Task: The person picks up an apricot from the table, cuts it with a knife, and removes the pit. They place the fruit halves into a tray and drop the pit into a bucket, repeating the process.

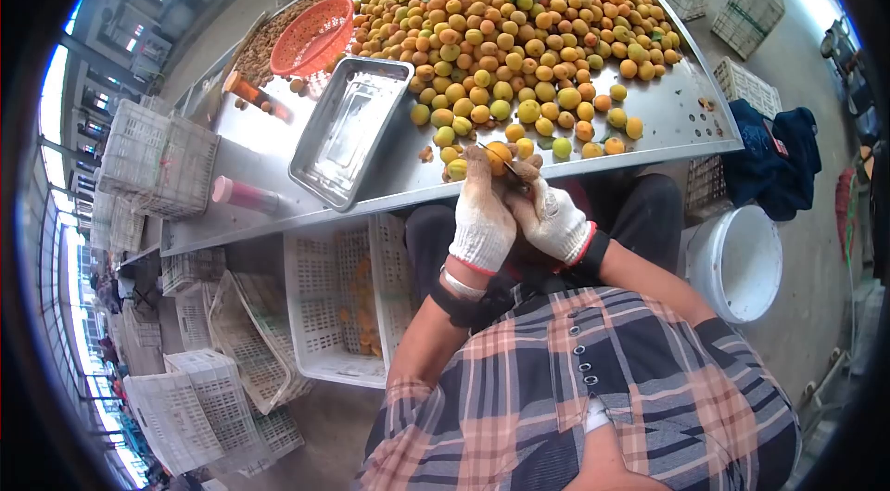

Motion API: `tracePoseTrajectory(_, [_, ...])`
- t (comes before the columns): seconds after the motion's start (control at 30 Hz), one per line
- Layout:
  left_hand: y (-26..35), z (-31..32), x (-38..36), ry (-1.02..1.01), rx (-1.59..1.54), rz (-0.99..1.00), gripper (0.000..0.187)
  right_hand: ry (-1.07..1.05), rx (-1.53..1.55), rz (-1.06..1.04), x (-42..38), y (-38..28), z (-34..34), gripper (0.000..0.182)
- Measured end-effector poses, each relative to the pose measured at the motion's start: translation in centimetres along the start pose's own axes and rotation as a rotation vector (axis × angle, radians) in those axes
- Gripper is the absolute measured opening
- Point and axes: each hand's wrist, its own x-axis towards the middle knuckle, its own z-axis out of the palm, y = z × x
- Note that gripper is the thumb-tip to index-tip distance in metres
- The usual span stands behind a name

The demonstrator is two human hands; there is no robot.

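Observation:
Both my hands wear white knitted gloves with stained fingers and meet at the table's front edge. My left hand (482, 217) is closed round a yellow-orange fruit (498, 155). My right hand (551, 217) is closed on a small dark tool, probably a knife (513, 172), whose tip is against the fruit. Its handle is mostly hidden by my fingers. Just beyond my hands a large heap of yellow, orange and greenish fruit (519, 27) covers the metal table (426, 178).
An empty metal tray (349, 131) lies left of the heap, with a red basket (311, 35) behind it. Two tubes (243, 194) lie further left. Below stands a white crate (311, 306) holding some fruit. A white bucket (749, 264) is at the right, beside dark cloth (774, 157).

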Motion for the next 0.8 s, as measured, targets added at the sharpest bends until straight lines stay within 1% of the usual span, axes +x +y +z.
tracePoseTrajectory(0.07, [-0.1, -0.6, 0.0, -0.017, 0.021, -0.017, 0.054, -0.032, -0.004, 0.028, -0.3, -0.2, -0.3, 0.045])
tracePoseTrajectory(0.13, [0.2, -1.1, 0.3, -0.155, 0.079, -0.04, 0.045, -0.092, 0.107, 0.121, -0.1, -0.4, -0.8, 0.036])
tracePoseTrajectory(0.17, [0.2, -1.3, 0.5, -0.157, 0.079, -0.04, 0.045, -0.091, 0.106, 0.12, 0.0, -0.6, -1.3, 0.036])
tracePoseTrajectory(0.23, [0.1, -1.5, 0.7, -0.156, 0.056, -0.005, 0.034, -0.208, 0.116, 0.183, 0.3, -1.2, -2.5, 0.026])
tracePoseTrajectory(0.27, [0.1, -1.6, 0.7, -0.156, 0.055, -0.008, 0.034, -0.207, 0.115, 0.186, 0.3, -1.1, -2.6, 0.026])
tracePoseTrajectory(0.33, [0.4, -0.9, 0.5, -0.169, 0.04, -0.002, 0.029, -0.198, 0.096, 0.194, 0.2, -1.1, -2.9, 0.02])
tracePoseTrajectory(0.37, [0.3, -0.7, 0.4, -0.167, 0.036, -0.002, 0.029, -0.201, 0.093, 0.196, 0.3, -1.2, -3.0, 0.02])
tracePoseTrajectory(0.43, [0.4, -0.3, 1.0, -0.182, 0.156, 0.023, 0.031, -0.23, 0.14, 0.244, 1.1, -1.1, -3.3, 0.02])
tracePoseTrajectory(0.47, [0.3, -0.2, 0.9, -0.179, 0.155, 0.024, 0.031, -0.233, 0.14, 0.246, 1.2, -0.7, -3.2, 0.02])
tracePoseTrajectory(0.53, [0.1, 0.1, 0.8, -0.226, 0.259, 0.089, 0.034, -0.16, 0.143, 0.09, 1.2, 0.5, -2.9, 0.022])
tracePoseTrajectory(0.57, [0.1, 0.2, 0.7, -0.226, 0.259, 0.09, 0.034, -0.16, 0.142, 0.089, 1.0, 0.7, -2.8, 0.022])
tracePoseTrajectory(0.63, [-0.1, 0.4, 0.5, -0.203, 0.195, 0.069, 0.035, -0.136, 0.038, 0.063, 0.8, 0.5, -2.7, 0.024])
tracePoseTrajectory(0.67, [-0.1, 0.4, 0.7, -0.204, 0.193, 0.068, 0.035, -0.136, 0.036, 0.065, 0.8, 0.4, -3.0, 0.024])
tracePoseTrajectory(0.73, [-0.1, -0.1, 0.8, -0.192, 0.256, 0.045, 0.036, -0.252, 0.035, 0.26, 0.9, -0.8, -3.6, 0.024])
tracePoseTrajectory(0.77, [-0.2, -0.4, 0.8, -0.188, 0.253, 0.045, 0.036, -0.257, 0.035, 0.262, 0.8, -0.6, -3.3, 0.024])
tracePoseTrajectory(0.8, [-0.2, -0.5, 0.8, -0.179, 0.266, 0.032, 0.036, -0.234, 0.218, 0.195, 0.8, -0.4, -2.9, 0.023])
